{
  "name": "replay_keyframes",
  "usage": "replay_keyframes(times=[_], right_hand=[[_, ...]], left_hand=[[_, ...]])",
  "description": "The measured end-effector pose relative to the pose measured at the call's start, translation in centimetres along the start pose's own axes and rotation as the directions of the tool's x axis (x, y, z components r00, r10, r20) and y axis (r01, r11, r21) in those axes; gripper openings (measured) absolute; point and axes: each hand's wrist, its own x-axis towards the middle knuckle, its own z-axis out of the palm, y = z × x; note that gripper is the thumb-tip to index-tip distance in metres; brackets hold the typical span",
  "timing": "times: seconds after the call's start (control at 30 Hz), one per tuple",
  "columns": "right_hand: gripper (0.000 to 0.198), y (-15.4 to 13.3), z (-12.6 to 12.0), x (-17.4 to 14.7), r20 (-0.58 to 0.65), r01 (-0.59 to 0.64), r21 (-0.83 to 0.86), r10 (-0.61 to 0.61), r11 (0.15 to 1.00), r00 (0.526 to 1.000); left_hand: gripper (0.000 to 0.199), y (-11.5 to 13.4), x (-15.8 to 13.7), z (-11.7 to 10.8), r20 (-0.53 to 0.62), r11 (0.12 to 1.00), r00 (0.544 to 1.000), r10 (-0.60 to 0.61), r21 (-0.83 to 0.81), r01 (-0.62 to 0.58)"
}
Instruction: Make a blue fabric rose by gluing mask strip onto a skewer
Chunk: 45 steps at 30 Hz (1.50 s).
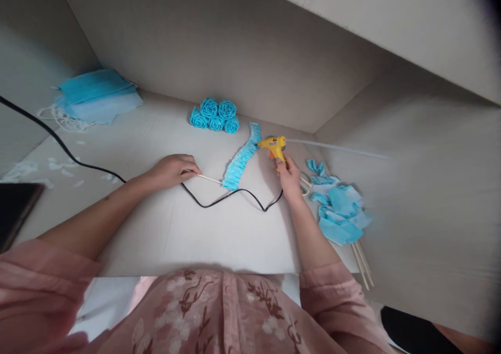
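In my right hand (289, 177) is a yellow glue gun (277, 146), its nozzle pointing left at the upper part of a pleated blue strip (238, 165). A long translucent glue stick (340, 146) sticks out of the gun's back. My left hand (174, 171) pinches a thin pale wooden stick (209, 178), whose far end meets the strip's lower end. Whether the nozzle touches the strip I cannot tell. The gun's black cord (207, 206) winds across the table below the strip and passes under my left arm.
Several rolled blue rosettes (215, 116) are stacked at the back. Blue face masks (97, 95) with white ear loops lie back left, white scraps (64, 166) in front of them. Scissors (306, 183), blue offcuts (340, 213) and wooden sticks (362, 265) lie right. Grey walls (219, 46) enclose the table.
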Motion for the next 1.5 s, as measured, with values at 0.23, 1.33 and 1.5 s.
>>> replay_keyframes(times=[0.23,1.33,1.5], right_hand=[[0.055,-1.1,-0.2,-0.2,-0.075,0.016,0.117,-0.007,0.993,0.997],[0.053,-2.3,-0.9,-1.1,-0.103,-0.053,0.169,0.072,0.984,0.992],[0.051,-4.1,-1.4,-1.8,-0.098,-0.147,0.281,0.18,0.948,0.979]], left_hand=[[0.033,0.3,0.0,-0.2,0.001,1.0,1.0,-0.001,-0.008,0.001],[0.03,-0.1,0.1,0.2,-0.017,1.0,1.0,0.012,0.018,-0.012],[0.03,-0.2,0.2,0.2,-0.018,1.0,1.0,0.012,0.024,-0.012]])
